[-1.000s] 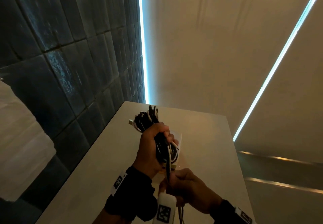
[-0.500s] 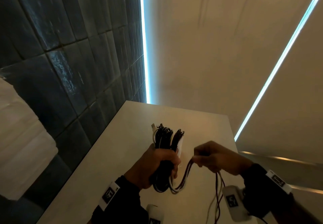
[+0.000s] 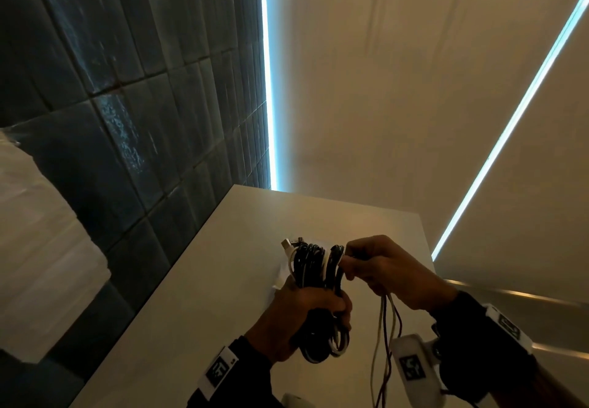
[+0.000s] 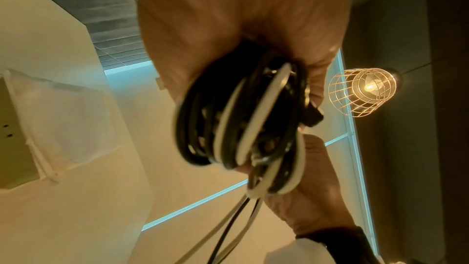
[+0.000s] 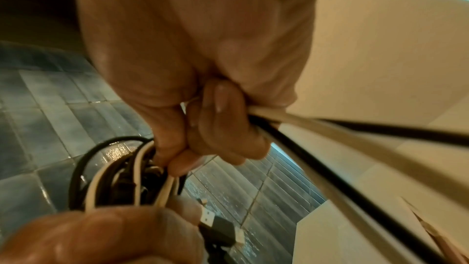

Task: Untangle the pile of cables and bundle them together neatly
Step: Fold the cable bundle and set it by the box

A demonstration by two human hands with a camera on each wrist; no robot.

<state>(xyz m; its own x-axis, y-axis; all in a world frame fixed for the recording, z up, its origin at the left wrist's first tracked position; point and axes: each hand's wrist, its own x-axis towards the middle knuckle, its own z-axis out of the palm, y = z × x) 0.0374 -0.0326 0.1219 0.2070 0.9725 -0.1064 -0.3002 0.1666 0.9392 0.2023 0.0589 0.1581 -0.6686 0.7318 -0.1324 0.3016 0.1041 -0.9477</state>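
The left hand (image 3: 296, 315) is clenched round the middle of a coiled bundle of black and white cables (image 3: 314, 267), held upright above the pale table (image 3: 197, 296); the right hand (image 3: 387, 272) pinches the loose strands (image 3: 384, 321) at the coil's upper end, touching it; those strands hang down beneath the wrist; dark tiled wall (image 3: 127, 120) at left.

Left hand (image 3: 298, 312) fisted at 6 o'clock, grip closed around coiled cables (image 3: 315, 267); right hand (image 3: 385, 269) pinching loose strands at 3 o'clock.
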